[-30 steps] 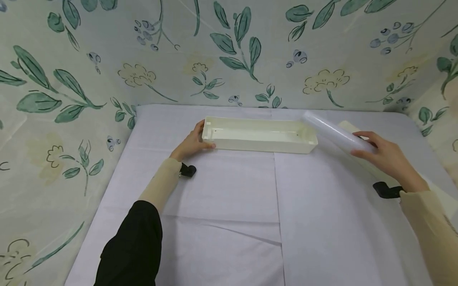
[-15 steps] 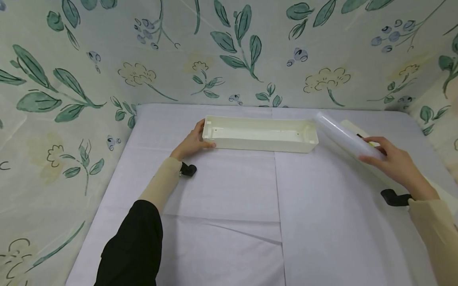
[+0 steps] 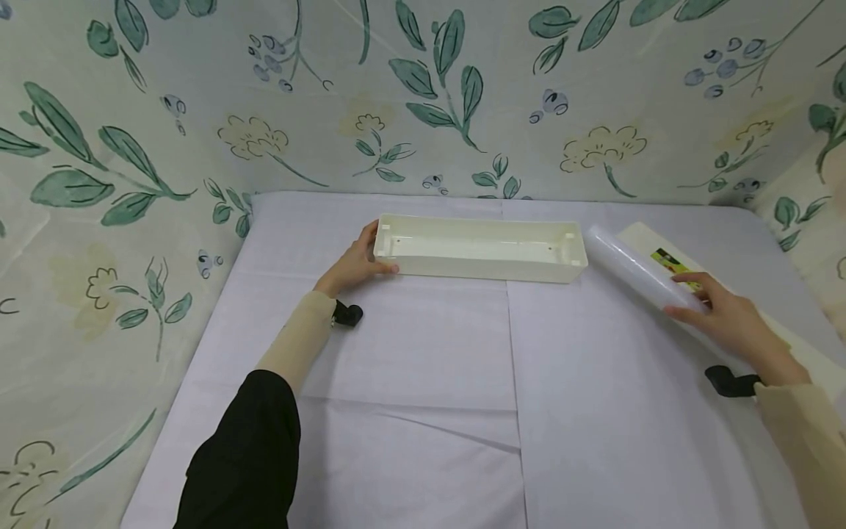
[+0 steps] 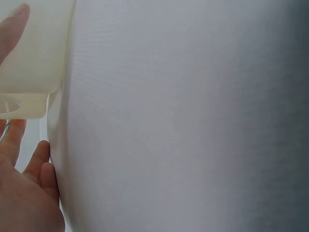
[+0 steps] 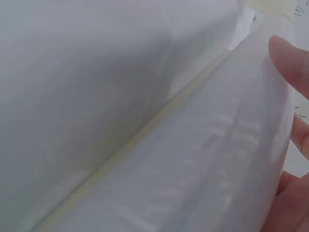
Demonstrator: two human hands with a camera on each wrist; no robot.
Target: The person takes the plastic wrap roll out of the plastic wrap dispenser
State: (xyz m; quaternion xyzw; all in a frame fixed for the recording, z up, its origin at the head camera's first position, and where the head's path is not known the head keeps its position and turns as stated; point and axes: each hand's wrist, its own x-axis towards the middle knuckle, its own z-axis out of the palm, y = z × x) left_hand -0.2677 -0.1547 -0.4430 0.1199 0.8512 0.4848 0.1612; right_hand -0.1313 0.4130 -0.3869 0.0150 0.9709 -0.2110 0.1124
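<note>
A long cream plastic box (image 3: 482,268), open at the top, stands at the back of the table. My left hand (image 3: 353,264) grips its left end, thumb on the front wall and fingers behind; in the left wrist view the thumb lies against the box wall (image 4: 38,53). To the right, my right hand (image 3: 734,316) holds a roll of clear plastic film (image 3: 637,272) between thumb and fingers. The roll slants, its far end near the box's right end. In the right wrist view the shiny roll (image 5: 193,159) fills the middle, with the thumb over it.
Behind the roll lies a long cream strip-like piece (image 3: 641,235), perhaps the box's lid, with a yellow and black label (image 3: 669,258). It runs under the right forearm. A white cloth (image 3: 423,353) covers the table. Flowered sheeting (image 3: 370,95) rises behind and at both sides.
My right hand has moved right and slightly down with the roll, bringing it down beside the cream strip and uncovering its label. The left hand and the box have stayed put.
</note>
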